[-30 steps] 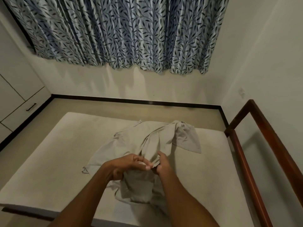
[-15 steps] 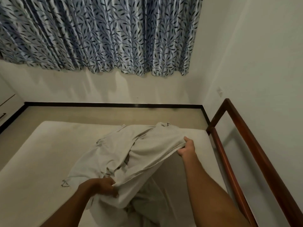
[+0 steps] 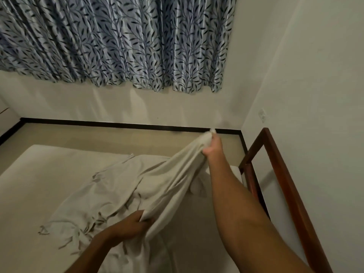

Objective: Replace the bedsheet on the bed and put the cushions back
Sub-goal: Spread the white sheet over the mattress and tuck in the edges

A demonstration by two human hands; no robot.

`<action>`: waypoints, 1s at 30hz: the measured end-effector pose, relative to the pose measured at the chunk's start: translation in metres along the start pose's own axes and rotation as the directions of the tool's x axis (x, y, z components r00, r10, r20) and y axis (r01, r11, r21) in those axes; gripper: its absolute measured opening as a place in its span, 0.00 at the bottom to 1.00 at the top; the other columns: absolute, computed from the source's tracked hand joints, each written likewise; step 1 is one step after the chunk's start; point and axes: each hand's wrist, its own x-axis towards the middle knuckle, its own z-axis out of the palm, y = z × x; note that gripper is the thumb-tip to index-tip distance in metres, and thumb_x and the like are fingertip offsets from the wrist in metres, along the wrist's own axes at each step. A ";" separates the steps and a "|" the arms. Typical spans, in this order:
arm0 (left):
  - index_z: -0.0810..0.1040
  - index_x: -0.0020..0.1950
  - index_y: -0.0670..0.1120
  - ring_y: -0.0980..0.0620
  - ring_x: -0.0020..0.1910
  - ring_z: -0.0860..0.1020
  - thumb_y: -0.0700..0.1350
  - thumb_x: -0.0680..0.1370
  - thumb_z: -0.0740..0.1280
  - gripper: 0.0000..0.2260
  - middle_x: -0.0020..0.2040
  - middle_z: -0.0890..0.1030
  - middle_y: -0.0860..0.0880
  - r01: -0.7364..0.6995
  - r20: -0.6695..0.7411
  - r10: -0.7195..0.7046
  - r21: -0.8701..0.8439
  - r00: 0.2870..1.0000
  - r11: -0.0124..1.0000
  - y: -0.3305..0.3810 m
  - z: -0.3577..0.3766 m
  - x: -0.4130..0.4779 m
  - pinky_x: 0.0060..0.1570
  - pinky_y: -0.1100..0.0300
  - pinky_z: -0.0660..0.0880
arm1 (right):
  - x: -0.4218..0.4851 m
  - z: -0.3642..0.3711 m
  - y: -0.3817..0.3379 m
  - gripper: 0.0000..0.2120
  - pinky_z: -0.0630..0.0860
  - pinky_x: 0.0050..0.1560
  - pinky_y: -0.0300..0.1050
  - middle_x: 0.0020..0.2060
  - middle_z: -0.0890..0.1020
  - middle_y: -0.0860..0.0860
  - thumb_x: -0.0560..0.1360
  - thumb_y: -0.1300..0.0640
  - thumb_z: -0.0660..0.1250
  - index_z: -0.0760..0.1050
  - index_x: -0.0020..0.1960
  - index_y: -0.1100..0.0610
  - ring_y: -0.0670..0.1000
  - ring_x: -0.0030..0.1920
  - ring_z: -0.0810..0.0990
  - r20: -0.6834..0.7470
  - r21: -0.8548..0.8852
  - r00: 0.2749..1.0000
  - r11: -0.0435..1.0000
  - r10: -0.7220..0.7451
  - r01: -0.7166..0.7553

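The bedsheet [image 3: 110,194] lies in a crumpled heap on the middle of the mattress [image 3: 39,174], with one stretch of it lifted toward the far right corner of the bed. The right hand [image 3: 212,143] holds that raised end, its fingers [image 3: 213,137] curled tight round a bunched corner. The left hand [image 3: 136,223], nearer and lower, pinches a fold of the same edge between thumb and fingers [image 3: 145,219], so the cloth runs taut between the two hands.

The step looks like finding an edge and spreading the sheet out. To do it well, the left hand should slide along the edge to the next corner rather than grab the middle. Then both hands can lift and shake the cloth so the heap opens flat. The raised corner belongs over the far right corner of the mattress, beside the wooden bed frame [image 3: 285,174]. It is best placed there before the other corners are pulled out, or the sheet will sit skewed.

The other corners are buried in the heap, and I cannot tell whether the sheet is fitted or flat. The right arm and hanging cloth cover part of the far right corner of the mattress. The near edge of the bed is cut off below. No cushions are in view. Beyond the bed are the floor [image 3: 118,134] and a leaf-patterned curtain [image 3: 118,46].
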 end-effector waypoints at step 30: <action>0.69 0.75 0.46 0.47 0.64 0.77 0.59 0.76 0.69 0.31 0.68 0.77 0.50 -0.107 0.407 -0.090 0.438 0.909 0.892 0.120 0.265 0.098 0.62 0.57 0.73 | -0.060 -0.348 0.156 0.30 0.84 0.47 0.57 0.54 0.85 0.60 0.75 0.29 0.68 0.82 0.58 0.55 0.63 0.54 0.85 -0.075 -0.414 0.869 0.777 0.490 -0.474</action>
